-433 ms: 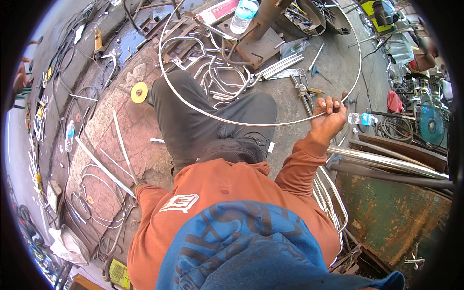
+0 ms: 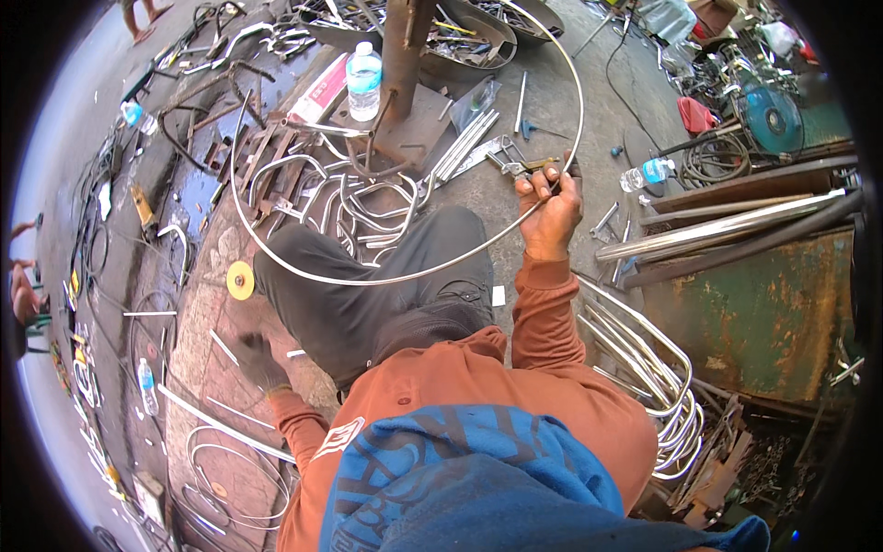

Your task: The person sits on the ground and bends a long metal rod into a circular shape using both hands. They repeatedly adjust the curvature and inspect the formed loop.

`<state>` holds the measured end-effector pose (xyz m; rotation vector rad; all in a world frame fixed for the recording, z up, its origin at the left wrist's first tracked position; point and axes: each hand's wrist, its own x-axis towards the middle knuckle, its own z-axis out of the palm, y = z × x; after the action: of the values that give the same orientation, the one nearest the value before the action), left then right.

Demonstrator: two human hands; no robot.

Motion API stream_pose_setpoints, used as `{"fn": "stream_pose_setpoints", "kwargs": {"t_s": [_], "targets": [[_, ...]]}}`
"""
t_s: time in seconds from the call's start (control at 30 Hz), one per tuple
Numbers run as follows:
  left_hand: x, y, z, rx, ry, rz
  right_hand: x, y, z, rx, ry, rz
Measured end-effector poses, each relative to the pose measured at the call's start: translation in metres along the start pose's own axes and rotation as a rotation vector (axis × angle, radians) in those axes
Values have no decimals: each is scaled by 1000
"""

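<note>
My right hand point(image 2: 554, 212), bare, is raised at the right with its fingers closed round a large thin metal hoop point(image 2: 405, 280). The hoop curves over my bent legs point(image 2: 363, 285), and its far side runs beyond the top of the picture. To the left, my left hand point(image 2: 262, 362) wears a dark glove and is low over the pinkish stone slab point(image 2: 198, 368). It covers part of a pale metal rod point(image 2: 223, 347), whose far end sticks out beside the fingers. Blur hides whether those fingers grip the rod.
Bent metal tubes point(image 2: 368, 207) lie beyond my legs, near a rusty post point(image 2: 402, 64) and a water bottle point(image 2: 364, 83). A yellow disc point(image 2: 240, 281) is by my knee. At the right are bundled bent rods point(image 2: 644, 368) and a rusty green metal box point(image 2: 745, 313).
My left hand has reached forward from beside my body, over the pale rod. My right hand still holds the hoop. The whole view has turned and shifted.
</note>
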<state>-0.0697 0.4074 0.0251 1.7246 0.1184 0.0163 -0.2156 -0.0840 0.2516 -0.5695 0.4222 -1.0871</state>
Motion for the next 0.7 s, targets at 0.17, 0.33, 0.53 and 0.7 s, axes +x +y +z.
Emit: {"fn": "stream_pose_setpoints", "kwargs": {"t_s": [0.17,0.33,0.53,0.7], "targets": [[66,181,132,-114,-417,196,1,6,-5,29,37,-14],[48,252,181,-683,-101,-154,11,3,-19,40,86,31],[28,307,176,-877,-345,38,29,6,-44,-267,194,124],[23,319,174,-846,-216,-73,42,13,-47,-422,145,38]]}}
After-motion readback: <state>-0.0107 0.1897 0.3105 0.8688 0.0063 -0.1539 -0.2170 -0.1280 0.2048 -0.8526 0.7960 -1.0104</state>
